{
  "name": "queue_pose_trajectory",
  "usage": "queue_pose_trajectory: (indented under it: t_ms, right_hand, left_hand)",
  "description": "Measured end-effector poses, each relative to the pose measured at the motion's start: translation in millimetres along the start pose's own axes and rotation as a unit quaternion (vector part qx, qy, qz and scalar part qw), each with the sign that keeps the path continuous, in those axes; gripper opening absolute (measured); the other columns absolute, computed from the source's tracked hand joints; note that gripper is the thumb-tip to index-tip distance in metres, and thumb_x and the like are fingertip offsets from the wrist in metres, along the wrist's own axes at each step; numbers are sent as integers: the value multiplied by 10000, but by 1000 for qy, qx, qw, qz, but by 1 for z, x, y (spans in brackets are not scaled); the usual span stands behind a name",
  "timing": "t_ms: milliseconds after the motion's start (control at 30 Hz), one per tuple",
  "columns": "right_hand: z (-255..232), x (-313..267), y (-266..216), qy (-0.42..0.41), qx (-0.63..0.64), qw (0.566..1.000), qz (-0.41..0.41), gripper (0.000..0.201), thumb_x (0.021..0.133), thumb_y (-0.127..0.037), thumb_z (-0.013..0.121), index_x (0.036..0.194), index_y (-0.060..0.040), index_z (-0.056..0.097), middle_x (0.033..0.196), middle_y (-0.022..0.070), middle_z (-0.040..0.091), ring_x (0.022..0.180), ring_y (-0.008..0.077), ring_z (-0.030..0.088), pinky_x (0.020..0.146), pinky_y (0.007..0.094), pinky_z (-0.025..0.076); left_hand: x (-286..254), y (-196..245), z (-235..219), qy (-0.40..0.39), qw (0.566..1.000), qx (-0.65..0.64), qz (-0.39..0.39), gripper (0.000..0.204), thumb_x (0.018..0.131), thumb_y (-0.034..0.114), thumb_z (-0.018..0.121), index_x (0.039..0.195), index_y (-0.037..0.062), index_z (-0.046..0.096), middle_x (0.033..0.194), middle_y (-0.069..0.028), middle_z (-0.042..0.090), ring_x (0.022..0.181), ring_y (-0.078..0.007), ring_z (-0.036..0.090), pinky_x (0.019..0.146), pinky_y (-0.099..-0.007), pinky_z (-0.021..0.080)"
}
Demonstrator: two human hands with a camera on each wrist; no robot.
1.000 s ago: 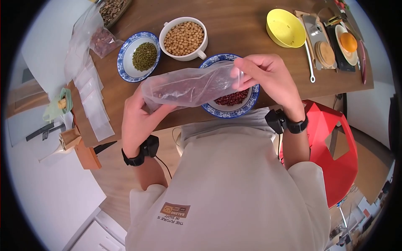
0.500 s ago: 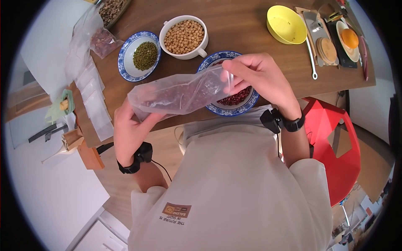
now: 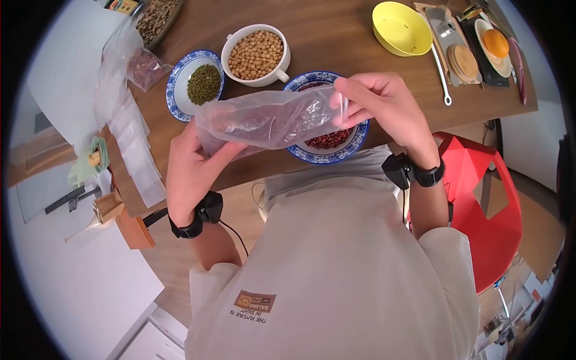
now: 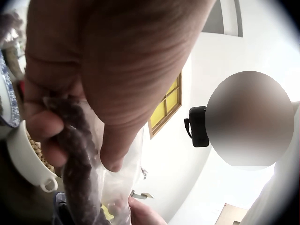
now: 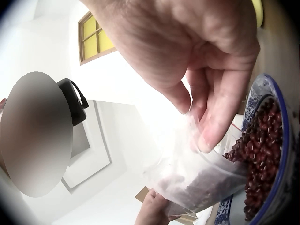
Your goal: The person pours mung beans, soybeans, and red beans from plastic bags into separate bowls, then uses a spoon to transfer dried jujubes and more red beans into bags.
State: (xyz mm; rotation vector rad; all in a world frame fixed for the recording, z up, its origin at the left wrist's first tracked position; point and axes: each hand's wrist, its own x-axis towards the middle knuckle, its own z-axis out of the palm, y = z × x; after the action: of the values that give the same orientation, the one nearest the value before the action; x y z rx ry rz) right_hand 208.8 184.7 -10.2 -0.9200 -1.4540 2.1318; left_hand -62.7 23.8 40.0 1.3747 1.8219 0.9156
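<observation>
A clear plastic bag (image 3: 270, 123) with dark red beans inside is held sideways between both hands. My left hand (image 3: 195, 171) grips its closed end, thumb on the near side; the left wrist view shows the beans (image 4: 77, 164) lying along the bag. At the other end, my right hand (image 3: 390, 114) pinches the bag's mouth between thumb and fingers. That mouth tips down over a blue-and-white bowl (image 3: 327, 159) of red beans (image 5: 265, 159), partly hidden under the bag. In the right wrist view the bag's opening meets the beans in the bowl.
Beyond the bag are a white two-handled bowl of chickpeas (image 3: 257, 55) and a patterned bowl of green beans (image 3: 204, 84). Flat plastic bags (image 3: 137, 147) lie at the left edge. Rightward are a yellow bowl (image 3: 401, 30), a white-handled utensil (image 3: 443, 78) and an orange (image 3: 495, 43).
Both hands and the bag shifted left, then came back right over the bowl. The grips on the bag stay the same.
</observation>
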Motion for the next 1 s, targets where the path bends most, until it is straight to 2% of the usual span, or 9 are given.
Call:
queue_pose_trajectory:
  t_ms: [233, 433, 700, 900, 1000]
  right_hand:
    - [13, -1, 3, -24, 22, 999, 8, 348, 1021, -299, 662, 960, 32, 749, 880, 76, 736, 794, 156, 751, 749, 276, 637]
    - [16, 15, 4, -53, 29, 998, -8, 346, 1024, -304, 654, 967, 25, 745, 870, 76, 738, 790, 149, 749, 751, 273, 636]
    - [2, 12, 5, 9, 32, 999, -17, 370, 1017, -317, 663, 958, 40, 739, 861, 90, 734, 783, 173, 749, 730, 287, 636]
    - [-7, -1, 7, 9, 31, 999, -14, 367, 1025, -310, 654, 950, 40, 736, 873, 95, 730, 776, 181, 747, 727, 298, 638]
    - [-4, -4, 8, 0, 28, 1000, -5, 368, 1030, -314, 649, 951, 34, 738, 871, 95, 731, 777, 179, 746, 727, 295, 636]
  left_hand:
    - [-13, 0, -10, -5, 999, 40, 8, 421, 856, 58, 802, 1244, 1, 649, 1063, -87, 764, 919, -139, 710, 829, -299, 562]
    - [-17, 3, -18, 33, 999, -17, -22, 390, 891, 23, 770, 1259, -3, 641, 1020, -69, 752, 902, -111, 690, 842, -282, 551]
    - [7, 8, -9, 20, 1000, -7, -9, 366, 902, 46, 770, 1245, 8, 649, 983, -53, 755, 869, -84, 673, 789, -246, 529]
    - [17, 10, 0, -5, 1000, 9, 29, 347, 888, 107, 792, 1205, 34, 671, 989, -56, 763, 867, -105, 689, 789, -274, 539]
    - [12, 9, -1, -11, 1000, 22, 10, 345, 886, 123, 795, 1200, 46, 675, 997, -52, 763, 866, -113, 691, 792, -282, 542]
